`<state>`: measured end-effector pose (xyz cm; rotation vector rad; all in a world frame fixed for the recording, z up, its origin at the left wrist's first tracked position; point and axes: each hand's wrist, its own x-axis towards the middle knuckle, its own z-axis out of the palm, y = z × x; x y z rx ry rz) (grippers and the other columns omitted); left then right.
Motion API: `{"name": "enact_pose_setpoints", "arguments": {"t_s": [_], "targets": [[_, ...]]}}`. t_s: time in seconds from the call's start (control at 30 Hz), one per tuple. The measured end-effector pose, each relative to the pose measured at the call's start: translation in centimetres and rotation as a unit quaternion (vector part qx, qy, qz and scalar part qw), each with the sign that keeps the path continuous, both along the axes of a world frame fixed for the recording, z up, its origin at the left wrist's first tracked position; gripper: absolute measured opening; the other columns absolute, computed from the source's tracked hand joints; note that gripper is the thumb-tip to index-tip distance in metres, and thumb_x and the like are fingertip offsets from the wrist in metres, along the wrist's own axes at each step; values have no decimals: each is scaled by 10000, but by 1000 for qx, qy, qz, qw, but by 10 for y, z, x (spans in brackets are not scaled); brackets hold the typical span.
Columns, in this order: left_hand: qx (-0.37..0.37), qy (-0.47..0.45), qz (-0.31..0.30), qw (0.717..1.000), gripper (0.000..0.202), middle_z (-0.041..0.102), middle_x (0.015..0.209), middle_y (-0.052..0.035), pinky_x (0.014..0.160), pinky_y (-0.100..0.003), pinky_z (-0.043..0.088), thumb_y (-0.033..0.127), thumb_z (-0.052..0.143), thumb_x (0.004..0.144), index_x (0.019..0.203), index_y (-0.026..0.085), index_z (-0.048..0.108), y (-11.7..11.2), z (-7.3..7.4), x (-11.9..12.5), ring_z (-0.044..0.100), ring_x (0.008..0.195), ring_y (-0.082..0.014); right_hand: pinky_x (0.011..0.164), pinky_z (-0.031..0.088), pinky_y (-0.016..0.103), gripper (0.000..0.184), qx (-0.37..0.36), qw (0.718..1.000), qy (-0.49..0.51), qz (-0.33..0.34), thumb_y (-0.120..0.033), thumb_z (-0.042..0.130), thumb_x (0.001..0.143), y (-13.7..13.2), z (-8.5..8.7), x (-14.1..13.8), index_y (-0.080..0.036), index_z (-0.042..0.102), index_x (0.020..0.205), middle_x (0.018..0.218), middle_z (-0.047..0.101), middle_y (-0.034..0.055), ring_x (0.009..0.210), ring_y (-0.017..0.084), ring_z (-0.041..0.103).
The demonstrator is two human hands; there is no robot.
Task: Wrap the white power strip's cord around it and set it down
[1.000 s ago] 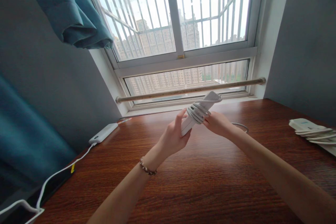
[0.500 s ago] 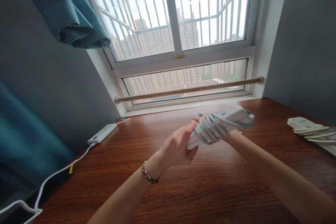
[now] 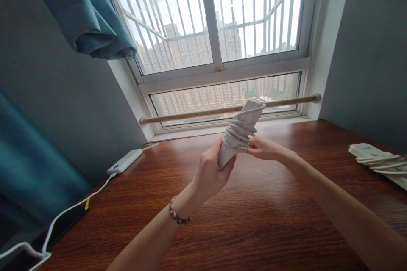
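I hold a white power strip (image 3: 247, 116) above the wooden table (image 3: 241, 220), tilted up toward the window. Its white cord (image 3: 237, 134) is wound in several loops around its middle. My left hand (image 3: 211, 173), with a bead bracelet at the wrist, is closed round the strip's lower end. My right hand (image 3: 263, 147) pinches the cord at the coil's right side.
A second white power strip (image 3: 377, 159) with coiled cord lies at the table's right edge. A white power bank (image 3: 124, 161) with a cable sits at the back left. A wooden rod (image 3: 229, 109) spans the window; teal curtains (image 3: 82, 12) hang left.
The strip swung from upright to nearly level and back up to a steep tilt. The cord coil round it has grown by a turn, and the loose loop on the table is gone.
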<state>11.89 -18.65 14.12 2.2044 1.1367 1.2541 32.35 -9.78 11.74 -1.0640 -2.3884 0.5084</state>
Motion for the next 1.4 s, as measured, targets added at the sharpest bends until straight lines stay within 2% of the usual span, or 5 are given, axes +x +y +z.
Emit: {"name": "enact_pose_setpoints", "arguments": {"t_s": [0.6,0.87,1.03,1.23,1.4], "targets": [[-9,-34,-1,999,519,494,1215,-75,947,-304,341,250,537,788,1272,178,368,-1,12,-6,449,1099,-195,552,255,271,852,-25,987,92,-131,-838,104,704,-15,-2,-32,-134,527,475,465,425,43,511,124,420],[-102,-78,-8,992,545,527,1220,-83,937,-340,374,307,599,728,1230,152,453,26,17,-29,486,1102,-237,443,312,221,610,-126,989,59,-45,-679,352,811,-19,6,-21,-112,558,898,556,515,16,456,94,431],[7,-33,120,992,575,514,1206,-112,972,-373,357,321,613,713,1231,135,446,46,13,-46,470,1121,-248,441,414,251,421,-228,961,-122,-94,-388,603,740,-25,9,-9,-82,479,1000,644,606,85,528,181,580],[111,18,230,967,534,499,1139,-134,974,-408,359,294,553,750,1240,124,421,58,7,-50,468,1089,-272,518,278,256,144,57,965,-211,-144,-243,498,812,-32,24,-7,-143,576,743,661,612,66,603,153,553],[114,125,263,950,589,471,1140,-129,909,-401,435,224,493,759,1316,128,327,48,4,-39,516,1016,-269,537,159,291,199,398,884,-189,-158,-254,475,865,-56,41,-10,-177,557,701,667,586,6,636,150,511]]}}
